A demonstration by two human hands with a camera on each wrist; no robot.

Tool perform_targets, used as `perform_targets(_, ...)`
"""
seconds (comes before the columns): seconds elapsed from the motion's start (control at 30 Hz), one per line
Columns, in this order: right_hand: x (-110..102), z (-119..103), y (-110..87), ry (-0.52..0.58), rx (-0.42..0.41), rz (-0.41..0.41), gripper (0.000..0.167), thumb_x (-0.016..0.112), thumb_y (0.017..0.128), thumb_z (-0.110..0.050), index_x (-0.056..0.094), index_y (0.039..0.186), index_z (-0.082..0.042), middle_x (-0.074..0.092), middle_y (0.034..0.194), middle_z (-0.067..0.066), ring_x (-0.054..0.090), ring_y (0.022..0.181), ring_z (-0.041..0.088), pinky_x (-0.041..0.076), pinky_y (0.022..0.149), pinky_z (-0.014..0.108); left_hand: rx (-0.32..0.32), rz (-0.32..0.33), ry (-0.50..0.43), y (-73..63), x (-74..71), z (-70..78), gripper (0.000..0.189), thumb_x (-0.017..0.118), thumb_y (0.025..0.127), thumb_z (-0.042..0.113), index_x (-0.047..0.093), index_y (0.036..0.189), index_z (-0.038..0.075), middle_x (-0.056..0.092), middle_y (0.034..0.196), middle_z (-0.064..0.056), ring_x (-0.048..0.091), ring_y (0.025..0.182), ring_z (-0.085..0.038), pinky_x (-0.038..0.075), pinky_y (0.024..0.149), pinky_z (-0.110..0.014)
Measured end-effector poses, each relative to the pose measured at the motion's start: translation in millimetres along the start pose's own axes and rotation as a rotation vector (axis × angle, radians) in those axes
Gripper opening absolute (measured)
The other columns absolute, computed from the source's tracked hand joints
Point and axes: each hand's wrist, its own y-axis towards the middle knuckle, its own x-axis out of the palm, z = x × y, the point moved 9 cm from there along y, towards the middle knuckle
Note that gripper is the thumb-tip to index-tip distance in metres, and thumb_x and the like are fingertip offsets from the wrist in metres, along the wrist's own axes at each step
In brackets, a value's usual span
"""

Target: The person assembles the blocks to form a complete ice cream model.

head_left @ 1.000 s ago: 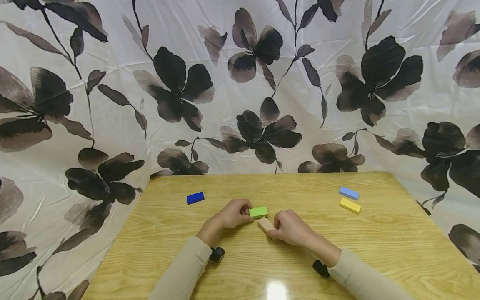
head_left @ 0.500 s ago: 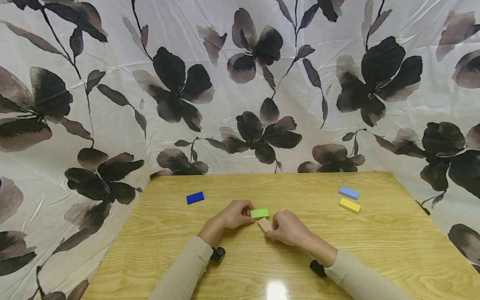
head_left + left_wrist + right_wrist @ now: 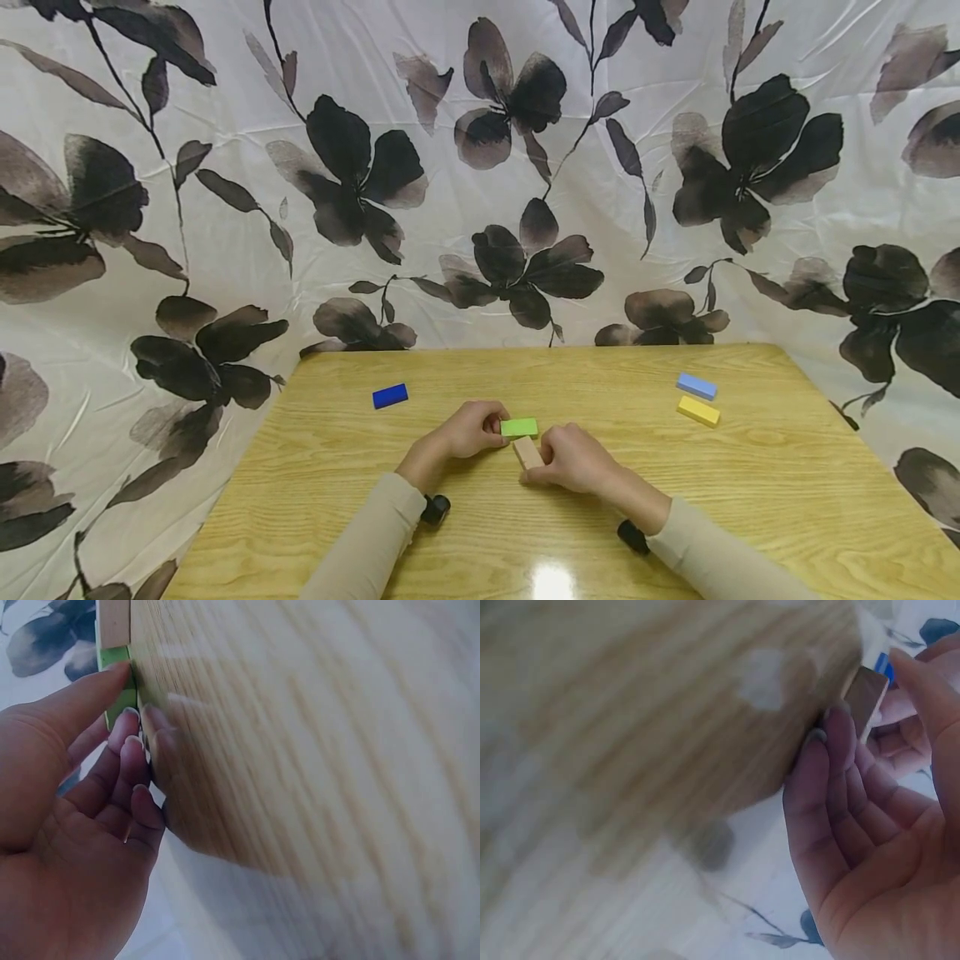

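Observation:
A light green block point(image 3: 520, 427) lies flat on the table, and my left hand point(image 3: 468, 431) pinches its left end between thumb and fingers. Just in front of it is a pale wooden block point(image 3: 528, 453), set at a slant, its far end close to the green one. My right hand point(image 3: 576, 459) holds that wooden block from the right, the thumb at its near end. In the left wrist view the thumb presses on the green block point(image 3: 120, 686), with the wooden block point(image 3: 115, 622) beyond. In the right wrist view the wooden block point(image 3: 866, 697) shows past the fingers.
A dark blue block point(image 3: 390, 396) lies at the left of the wooden table point(image 3: 315, 483). A light blue block point(image 3: 697, 386) and a yellow block point(image 3: 698, 411) lie at the right. A floral cloth point(image 3: 420, 208) hangs behind the table.
The wooden block has shifted slightly left and turned to point more away from me, the right hand moving with it. The left hand and green block moved slightly right, then stayed.

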Motion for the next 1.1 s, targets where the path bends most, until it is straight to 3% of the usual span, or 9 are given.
perform_targets(0.37, 1.2, -3.6, 0.2, -0.015, -0.062, -0.029, 0.037, 0.087, 0.083, -0.025, 0.060, 0.059, -0.015, 0.052, 0.054, -0.011, 0.043, 0.050, 0.005, 0.036, 0.048, 0.022, -0.007, 0.002, -0.002, 0.3, 0.9, 0.7, 0.024, 0.075, 0.094, 0.009, 0.066, 0.115, 0.001, 0.058, 0.084, 0.001, 0.050, 0.074, -0.011, 0.045, 0.073, -0.030)
perform_targets(1.1, 2.1, -2.5, 2.0, -0.058, -0.026, -0.022, 0.033, 0.085, 0.084, -0.030, 0.060, 0.067, -0.020, 0.055, 0.060, -0.009, 0.047, 0.054, 0.009, 0.038, 0.050, 0.027, -0.028, 0.005, 0.011, 4.5, 2.3, 1.8, 0.026, 0.074, 0.094, 0.009, 0.066, 0.118, 0.002, 0.058, 0.084, 0.003, 0.051, 0.075, -0.010, 0.045, 0.076, -0.030)
